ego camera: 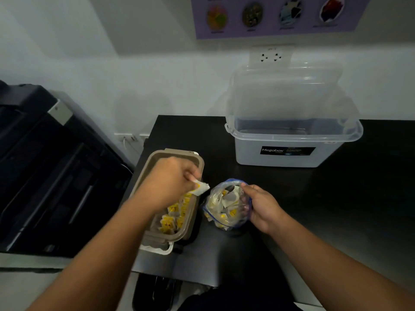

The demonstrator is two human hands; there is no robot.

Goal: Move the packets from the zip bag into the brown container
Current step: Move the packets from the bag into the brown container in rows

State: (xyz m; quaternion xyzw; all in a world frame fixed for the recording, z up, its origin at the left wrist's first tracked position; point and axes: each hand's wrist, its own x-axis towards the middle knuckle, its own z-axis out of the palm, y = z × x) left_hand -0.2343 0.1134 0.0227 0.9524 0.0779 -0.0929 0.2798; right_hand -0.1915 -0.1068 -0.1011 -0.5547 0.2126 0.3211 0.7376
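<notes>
1. Black table point(336, 209). Its left edge runs diagonally beside a dark machine point(45, 164); the far edge meets the white wall. There is bare top to the right of the bag and between the bag and the clear box.

2. Brown container point(200, 161). Oblong and open-topped, it sits at the table's left edge with its long side roughly parallel to that edge. A white latch point(161, 250) is at its near end. The near half holds yellow-and-white packets point(173, 217).

3. Zip bag point(238, 221). Clear with a blue seal line, it stands on the table just beside the container's right rim, mouth open and upward. More packets are heaped inside.

4. Left hand point(170, 178). It is over the container's right rim, fingers curled, with thumb and fingertips pinching one white packet point(202, 188). That packet sits between the rim and the bag mouth. The hand is blurred, so which fingers meet the thumb cannot be told.

5. Right hand point(262, 207). It is at the bag's right side, with fingers curled round the mouth edge and gripping the plastic.

6. Clear storage box point(287, 158). It has a dark "Megabox" label and stands near the table's far edge, well apart from the bag. Its clear lid point(285, 90) stands upright behind it against the wall.

7. Wall socket point(270, 56) and poster point(276, 14). Both are on the wall above the box.
</notes>
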